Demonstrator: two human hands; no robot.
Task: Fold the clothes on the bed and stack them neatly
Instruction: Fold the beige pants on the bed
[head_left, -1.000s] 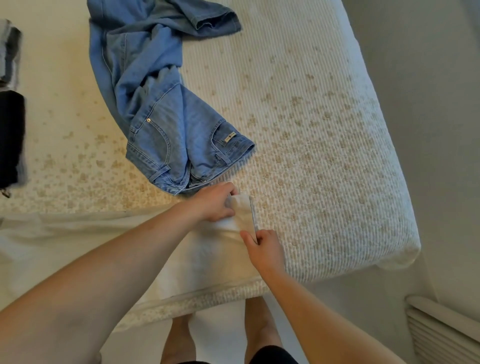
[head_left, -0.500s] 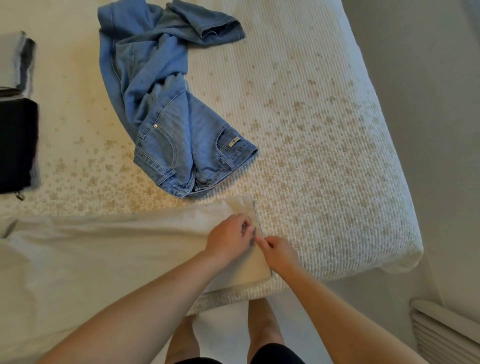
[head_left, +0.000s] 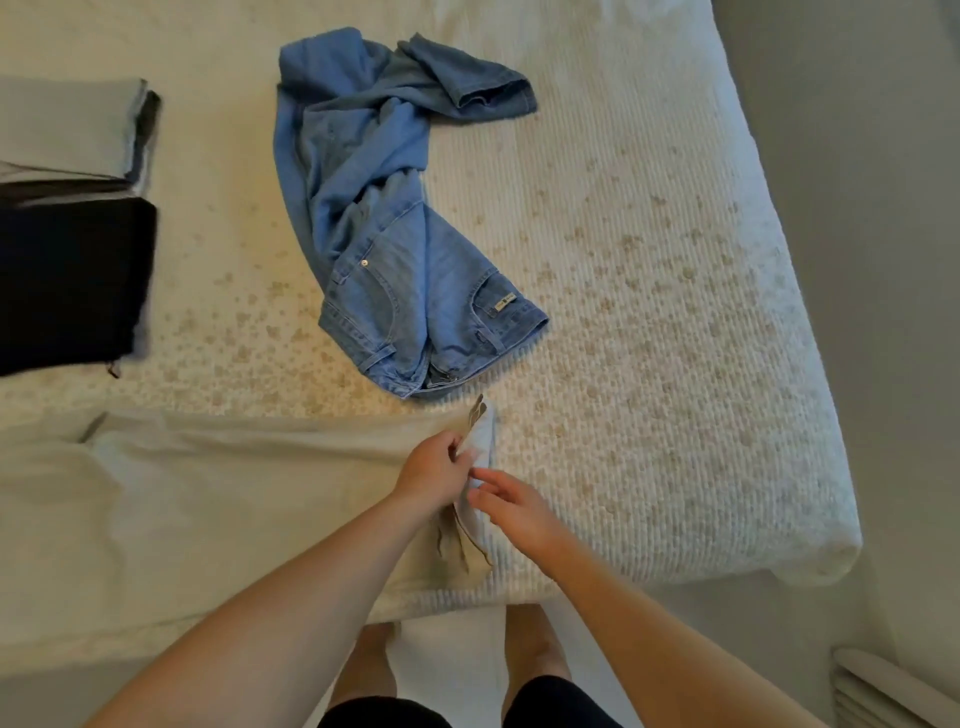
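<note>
Only the head view here, so: the cream garment (head_left: 208, 499) is spread along the near edge of the bed (head_left: 649, 312), and its right end is where the action is. The left hand (head_left: 434, 475) is pinching that end, fingers curled round the fabric, and the edge is now lifted off the bedspread and standing up in a little peak, where half a second ago it lay flat with both hands pressing on it. The right hand (head_left: 511, 506) has let go of the seam it was nipping and now hovers just beside the cloth, fingers loose and slightly spread, holding nothing as far as I can see. My guess is the smoothing is done and the end is about to get folded back leftward over the rest. The jeans (head_left: 384, 228) sit crumpled mid-bed, not folded yet, and the folded stack (head_left: 72, 218) waits at the far left, so there's a fair bit left.
</note>
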